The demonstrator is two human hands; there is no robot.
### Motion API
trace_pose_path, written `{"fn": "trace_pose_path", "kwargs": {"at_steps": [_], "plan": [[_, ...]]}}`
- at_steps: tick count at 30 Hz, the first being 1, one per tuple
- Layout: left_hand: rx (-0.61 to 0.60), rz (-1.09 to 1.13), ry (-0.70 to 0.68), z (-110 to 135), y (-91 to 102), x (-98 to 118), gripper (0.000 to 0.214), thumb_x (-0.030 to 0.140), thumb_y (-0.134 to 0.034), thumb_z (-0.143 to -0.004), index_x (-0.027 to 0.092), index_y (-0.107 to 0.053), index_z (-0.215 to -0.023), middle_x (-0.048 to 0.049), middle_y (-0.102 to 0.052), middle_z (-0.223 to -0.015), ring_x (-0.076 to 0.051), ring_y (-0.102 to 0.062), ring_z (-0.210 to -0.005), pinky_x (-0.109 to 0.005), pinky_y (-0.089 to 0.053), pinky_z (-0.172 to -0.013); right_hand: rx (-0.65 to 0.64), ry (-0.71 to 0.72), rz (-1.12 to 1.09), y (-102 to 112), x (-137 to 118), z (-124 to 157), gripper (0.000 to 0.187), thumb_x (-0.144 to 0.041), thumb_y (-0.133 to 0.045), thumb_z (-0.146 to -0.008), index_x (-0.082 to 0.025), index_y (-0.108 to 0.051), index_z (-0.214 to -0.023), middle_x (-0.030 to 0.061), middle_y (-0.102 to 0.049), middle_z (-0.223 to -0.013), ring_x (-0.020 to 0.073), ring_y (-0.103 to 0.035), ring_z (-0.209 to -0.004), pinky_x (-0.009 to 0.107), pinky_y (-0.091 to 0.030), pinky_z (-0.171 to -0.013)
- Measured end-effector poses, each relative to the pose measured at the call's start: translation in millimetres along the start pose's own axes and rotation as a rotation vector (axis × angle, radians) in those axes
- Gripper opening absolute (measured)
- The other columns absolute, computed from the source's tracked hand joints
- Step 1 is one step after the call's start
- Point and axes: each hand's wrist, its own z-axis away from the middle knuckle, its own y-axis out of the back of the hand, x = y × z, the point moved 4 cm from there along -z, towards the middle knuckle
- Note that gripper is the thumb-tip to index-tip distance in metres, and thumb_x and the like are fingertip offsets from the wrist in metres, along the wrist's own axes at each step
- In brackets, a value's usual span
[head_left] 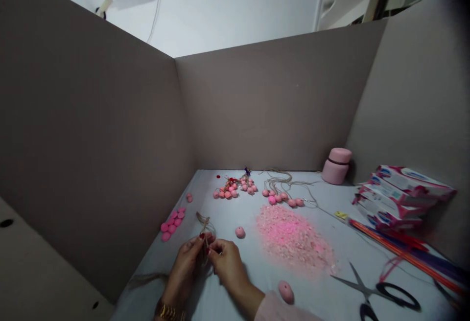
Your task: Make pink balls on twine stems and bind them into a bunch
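Observation:
My left hand [187, 262] pinches a bundle of thin tan twine [203, 220] whose loose ends stick up above the fingers. Close beside it, my right hand [223, 257] has thumb and forefinger closed on strands of the same twine. Exactly how the strands cross between the fingertips is too small to make out. A round pink bead [240, 232] lies just past my right hand. Another, larger oval pink bead [285, 291] rests near my right sleeve. More loose fibre [149, 278] trails over the table to the left of my left wrist.
Bright pink beads [172, 225] lie along the left edge. Strung bead clusters [229, 190] and corded beads [282, 197] sit at the back. Pink crumbs [293, 238] spread mid-table. Open scissors [363, 289], coloured rods [400, 250], stacked boxes [400, 196] and a pink jar [336, 167] stand right. Partitions [257, 110] enclose the table.

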Motion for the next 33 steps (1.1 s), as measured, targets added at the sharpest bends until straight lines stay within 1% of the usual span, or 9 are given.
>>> {"fn": "trace_pose_path", "kwargs": {"at_steps": [4, 8, 12, 18, 22, 25, 28, 31, 33], "plan": [[0.036, -0.16, -0.056, -4, 5.2, 1, 0.038, 0.046, -0.067, -0.065, 0.011, -0.07, -0.078, -0.0104, -0.074, -0.069, -0.023, -0.069, -0.066, -0.034, -0.051, -0.068, -0.025, -0.054, -0.033, 1, 8, 1, 0.015, -0.012, -0.049, -0.068, -0.016, -0.06, -0.06, -0.0027, -0.055, -0.049, 0.0092, -0.045, -0.036, 0.019, -0.031, -0.037], [0.168, -0.405, -0.208, -7, 14.6, 8, 0.033, 0.043, -0.062, -0.067, 0.012, -0.069, -0.073, -0.0083, -0.072, -0.068, -0.025, -0.066, -0.07, -0.032, -0.048, -0.065, 0.024, -0.064, -0.055, 5, 9, 2, 0.01, -0.016, -0.05, -0.071, -0.017, -0.06, -0.074, -0.0034, -0.056, -0.055, 0.0084, -0.044, -0.035, 0.019, -0.028, -0.034], [0.243, -0.636, -0.313, -1, 13.7, 16, 0.028, 0.036, -0.054, -0.073, 0.015, -0.07, -0.081, -0.0105, -0.075, -0.082, -0.028, -0.065, -0.08, -0.033, -0.045, -0.07, 0.061, -0.01, -0.067, 5, 0, -1, 0.009, -0.023, -0.053, -0.073, -0.018, -0.061, -0.074, -0.0027, -0.057, -0.056, 0.0105, -0.047, -0.043, 0.02, -0.032, -0.04], [0.236, -0.851, -0.369, 12, 0.7, 18, 0.027, 0.027, -0.049, -0.075, 0.019, -0.071, -0.089, -0.0137, -0.075, -0.091, -0.031, -0.066, -0.079, -0.037, -0.044, -0.071, 0.104, 0.035, -0.095, -4, -9, -17, 0.007, -0.022, -0.06, -0.067, -0.017, -0.064, -0.064, 0.0013, -0.063, -0.062, 0.0158, -0.055, -0.06, 0.023, -0.04, -0.056], [0.178, -0.816, -0.374, 9, -1.1, 12, 0.031, 0.029, -0.052, -0.075, 0.018, -0.07, -0.097, -0.0161, -0.072, -0.101, -0.033, -0.065, -0.089, -0.042, -0.044, -0.079, 0.102, 0.02, -0.163, -5, -5, -22, 0.01, -0.019, -0.058, -0.066, -0.017, -0.065, -0.059, 0.002, -0.064, -0.06, 0.0165, -0.055, -0.059, 0.024, -0.041, -0.054], [0.099, -0.696, -0.343, 0, 1.2, 6, 0.037, 0.028, -0.055, -0.072, 0.015, -0.067, -0.104, -0.0148, -0.07, -0.108, -0.029, -0.064, -0.099, -0.037, -0.046, -0.085, 0.081, -0.021, -0.244, -5, 2, -22, 0.011, -0.02, -0.056, -0.067, -0.017, -0.064, -0.06, 0.0008, -0.061, -0.057, 0.0138, -0.052, -0.05, 0.022, -0.037, -0.045], [0.085, -0.568, -0.289, -9, 7.9, 0, 0.041, 0.029, -0.053, -0.073, 0.011, -0.064, -0.108, -0.0165, -0.068, -0.112, -0.026, -0.062, -0.104, -0.034, -0.047, -0.087, 0.054, -0.077, -0.326, -5, 7, -22, 0.011, -0.022, -0.054, -0.069, -0.016, -0.062, -0.064, -0.0023, -0.054, -0.051, 0.0102, -0.044, -0.042, 0.02, -0.03, -0.039], [0.09, -0.478, -0.247, -14, 13.5, -4, 0.037, 0.034, -0.053, -0.075, 0.013, -0.066, -0.102, -0.016, -0.07, -0.108, -0.027, -0.063, -0.102, -0.036, -0.048, -0.086, 0.012, -0.123, -0.397, -7, 9, -21, 0.01, -0.025, -0.057, -0.067, -0.016, -0.061, -0.067, -0.0044, -0.05, -0.049, 0.0083, -0.039, -0.038, 0.019, -0.025, -0.036], [0.064, -0.436, -0.228, -15, 13.3, -5, 0.033, 0.037, -0.057, -0.073, 0.014, -0.07, -0.093, -0.0137, -0.074, -0.096, -0.027, -0.065, -0.094, -0.034, -0.05, -0.08, -0.005, -0.142, -0.436, -7, 8, -19, 0.013, -0.028, -0.059, -0.065, -0.016, -0.061, -0.068, -0.0044, -0.05, -0.05, 0.0076, -0.039, -0.038, 0.018, -0.023, -0.036]]}}
